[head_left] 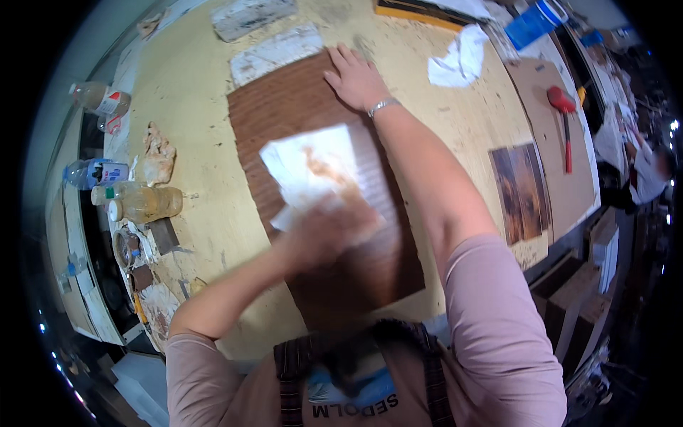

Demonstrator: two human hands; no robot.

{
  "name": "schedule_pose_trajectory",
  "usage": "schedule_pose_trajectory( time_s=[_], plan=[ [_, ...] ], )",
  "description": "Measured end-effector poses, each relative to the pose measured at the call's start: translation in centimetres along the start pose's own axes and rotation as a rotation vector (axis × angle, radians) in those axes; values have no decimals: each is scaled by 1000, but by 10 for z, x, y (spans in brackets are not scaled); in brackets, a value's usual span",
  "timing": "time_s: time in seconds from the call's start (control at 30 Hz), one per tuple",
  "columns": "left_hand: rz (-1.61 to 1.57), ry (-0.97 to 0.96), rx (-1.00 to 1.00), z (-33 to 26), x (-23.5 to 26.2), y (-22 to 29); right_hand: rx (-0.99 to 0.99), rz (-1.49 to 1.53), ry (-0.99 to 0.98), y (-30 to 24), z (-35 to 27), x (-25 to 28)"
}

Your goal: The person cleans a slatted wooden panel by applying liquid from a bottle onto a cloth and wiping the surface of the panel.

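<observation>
A dark brown wood-grain sheet (267, 107) with slightly ragged long edges lies lengthwise in front of me. My left hand (331, 228), smeared by motion, is on a white cloth or paper wipe (295, 160) over the middle of the sheet; its fingers cannot be made out. Yellowish-brown stains mark the wipe. To its right the sheet has a pale sheen, perhaps wet or just reflecting light. My right hand (359, 82) rests flat on the sheet's far right corner, fingers stretched out and holding nothing. A bracelet (384, 107) circles that wrist.
Several bottles, including one of yellowish liquid (153, 204), line the table's left edge beside a crumpled rag (159, 156). A white crumpled cloth (459, 57), blue jug (533, 25), red mallet (562, 99) and dark wood pieces (521, 192) are to the right. Wrapped blocks (277, 53) sit beyond the sheet.
</observation>
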State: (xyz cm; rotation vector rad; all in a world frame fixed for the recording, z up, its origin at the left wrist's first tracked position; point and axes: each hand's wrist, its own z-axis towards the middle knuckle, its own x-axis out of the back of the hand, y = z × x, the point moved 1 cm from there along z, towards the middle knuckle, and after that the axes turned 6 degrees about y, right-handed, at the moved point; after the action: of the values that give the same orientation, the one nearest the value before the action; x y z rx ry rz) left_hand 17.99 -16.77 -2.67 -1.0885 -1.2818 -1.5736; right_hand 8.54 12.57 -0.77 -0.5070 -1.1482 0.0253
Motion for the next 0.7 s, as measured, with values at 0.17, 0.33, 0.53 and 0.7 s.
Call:
schedule_pose_trajectory(
  time_s=[0.17, 0.33, 0.53, 0.7],
  plan=[
    [37, 178, 587, 43, 68, -46, -209, 727, -181, 19, -89, 111],
    [-151, -53, -21, 44, 23, 91, -427, 632, -370, 39, -297, 185],
    [41, 31, 359, 82, 28, 51, -327, 498, -322, -17, -411, 152],
    [9, -110, 234, 80, 39, 88, -337, 505, -206, -35, -405, 122]
  ],
)
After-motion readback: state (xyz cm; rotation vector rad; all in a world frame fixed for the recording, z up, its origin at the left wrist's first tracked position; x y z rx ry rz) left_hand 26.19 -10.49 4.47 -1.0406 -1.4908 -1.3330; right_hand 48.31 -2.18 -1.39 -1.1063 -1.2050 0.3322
